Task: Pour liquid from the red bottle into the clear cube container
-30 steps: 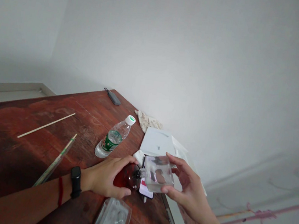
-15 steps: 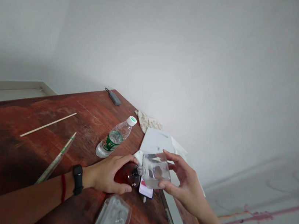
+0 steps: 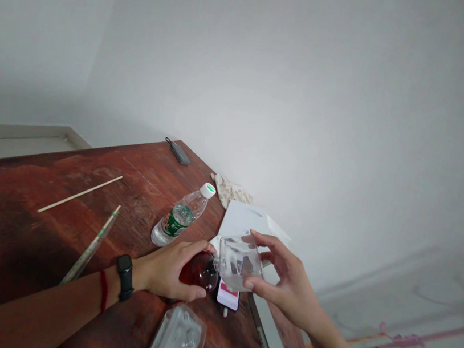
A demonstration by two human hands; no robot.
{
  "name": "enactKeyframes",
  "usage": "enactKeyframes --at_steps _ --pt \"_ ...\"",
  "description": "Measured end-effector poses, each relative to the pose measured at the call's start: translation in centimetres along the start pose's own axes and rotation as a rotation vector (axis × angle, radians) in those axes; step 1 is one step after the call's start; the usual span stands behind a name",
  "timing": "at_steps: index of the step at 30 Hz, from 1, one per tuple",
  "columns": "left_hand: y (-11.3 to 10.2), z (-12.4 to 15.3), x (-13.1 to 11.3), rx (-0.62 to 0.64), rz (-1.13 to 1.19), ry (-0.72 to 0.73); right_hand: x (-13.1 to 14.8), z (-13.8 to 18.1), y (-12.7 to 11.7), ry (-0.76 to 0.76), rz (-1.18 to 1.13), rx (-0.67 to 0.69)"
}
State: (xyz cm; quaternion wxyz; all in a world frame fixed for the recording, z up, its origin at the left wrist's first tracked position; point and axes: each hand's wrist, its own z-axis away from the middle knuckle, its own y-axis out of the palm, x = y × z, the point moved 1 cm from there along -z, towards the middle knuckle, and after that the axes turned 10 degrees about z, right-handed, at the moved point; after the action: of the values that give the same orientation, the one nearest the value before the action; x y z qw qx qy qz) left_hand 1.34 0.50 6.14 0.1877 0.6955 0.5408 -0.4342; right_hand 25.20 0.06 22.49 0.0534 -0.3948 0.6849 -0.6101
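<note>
My left hand (image 3: 169,269) is wrapped round a round dark red container (image 3: 200,270) that rests on the wooden table (image 3: 34,227). My right hand (image 3: 286,282) holds a clear square bottle (image 3: 239,261) tipped on its side, its neck touching the top of the red container. The bottle holds a little clear liquid. A black watch and a red string sit on my left wrist.
A water bottle (image 3: 180,216) with a green label lies behind my hands. A phone (image 3: 227,297), a clear plastic tray (image 3: 178,342), white sheets (image 3: 247,219), a cloth (image 3: 230,190), two sticks (image 3: 80,194) and a grey device (image 3: 178,152) lie on the table. The wall is close on the right.
Both hands, the clear bottle and the red container keep the same grip and pose; the view has shifted slightly, showing the phone more.
</note>
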Motion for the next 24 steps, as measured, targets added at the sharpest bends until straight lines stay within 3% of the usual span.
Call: enactKeyframes --at_steps 24 --pt "0.1 -0.4 1.2 -0.024 0.128 0.057 1.9 -2.0 -0.3 -0.032 0.136 0.042"
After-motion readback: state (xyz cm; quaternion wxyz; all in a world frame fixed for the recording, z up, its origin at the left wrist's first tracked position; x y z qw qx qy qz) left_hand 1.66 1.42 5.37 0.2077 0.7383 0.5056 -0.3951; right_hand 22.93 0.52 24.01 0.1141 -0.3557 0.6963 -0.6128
